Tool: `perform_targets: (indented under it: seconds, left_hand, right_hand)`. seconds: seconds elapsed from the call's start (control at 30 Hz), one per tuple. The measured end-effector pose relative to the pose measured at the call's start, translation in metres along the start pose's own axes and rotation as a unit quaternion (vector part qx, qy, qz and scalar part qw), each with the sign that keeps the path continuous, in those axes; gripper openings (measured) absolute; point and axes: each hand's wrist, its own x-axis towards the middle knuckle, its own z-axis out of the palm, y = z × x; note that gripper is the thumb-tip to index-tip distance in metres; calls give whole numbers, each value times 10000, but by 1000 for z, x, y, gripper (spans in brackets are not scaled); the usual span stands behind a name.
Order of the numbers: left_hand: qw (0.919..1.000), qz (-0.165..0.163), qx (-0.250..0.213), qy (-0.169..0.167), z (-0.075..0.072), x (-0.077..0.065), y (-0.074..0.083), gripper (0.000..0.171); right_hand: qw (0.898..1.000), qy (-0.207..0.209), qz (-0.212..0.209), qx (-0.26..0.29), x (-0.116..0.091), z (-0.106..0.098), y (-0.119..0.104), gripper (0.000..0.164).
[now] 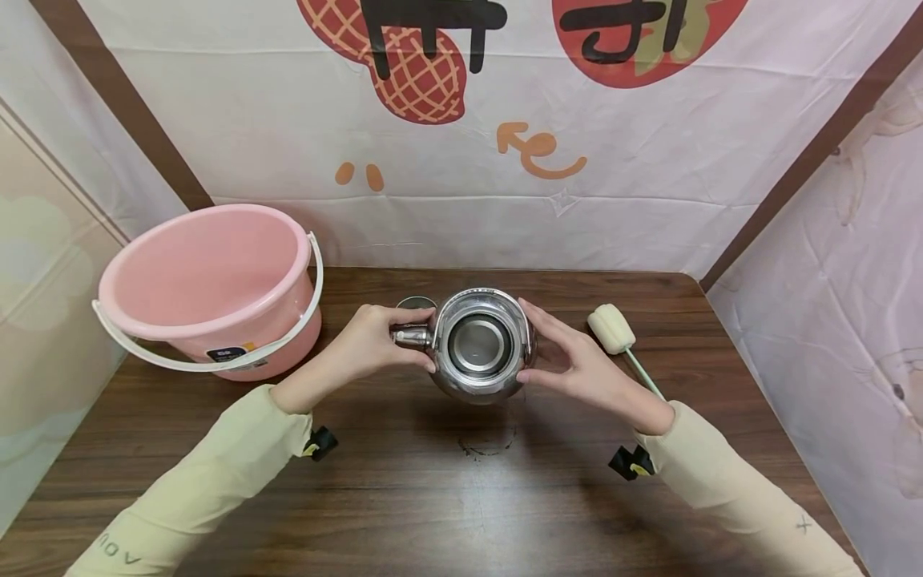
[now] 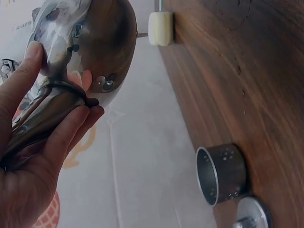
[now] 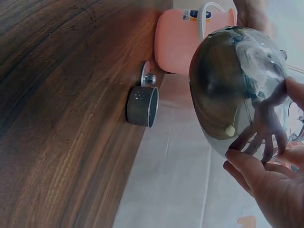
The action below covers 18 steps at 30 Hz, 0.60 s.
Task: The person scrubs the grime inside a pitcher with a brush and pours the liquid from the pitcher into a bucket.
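Both hands hold a shiny steel teapot point(image 1: 479, 385) above the wooden table, its round opening facing up at the head camera. My left hand point(image 1: 364, 340) grips the part that juts from the pot's left side, thumb and fingers on either side of it. Curved against the right wall of the pot are the fingers and thumb of my right hand point(image 1: 577, 357). In both wrist views the polished belly hangs clear of the tabletop. Behind the pot stands a perforated steel strainer cup point(image 2: 222, 173), mostly hidden in the head view, with a round knobbed lid point(image 2: 252, 213) beside it.
On the left of the table stands a pink bucket point(image 1: 209, 324) with a white handle point(image 1: 209, 366) hanging down its front. A sponge brush point(image 1: 611, 328) with a pale green stick lies at the right. Printed cloth point(image 1: 447, 228) hangs behind the table.
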Motion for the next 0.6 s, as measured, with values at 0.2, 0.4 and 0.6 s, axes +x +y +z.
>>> perform_targets:
  seconds: [0.2, 0.4, 0.6]
  left_hand:
    - [9996, -151, 220, 3, 8, -1, 0, 66]
    - [9998, -100, 171, -95, 15, -2, -2, 65]
    - [9983, -233, -215, -493, 21, -4, -5, 65]
  right_hand:
    - [9998, 98, -89, -119, -3, 6, 5, 91]
    - [10000, 75, 34, 13, -8, 10, 11, 91]
    - [9993, -11, 262, 251, -13, 14, 17, 88]
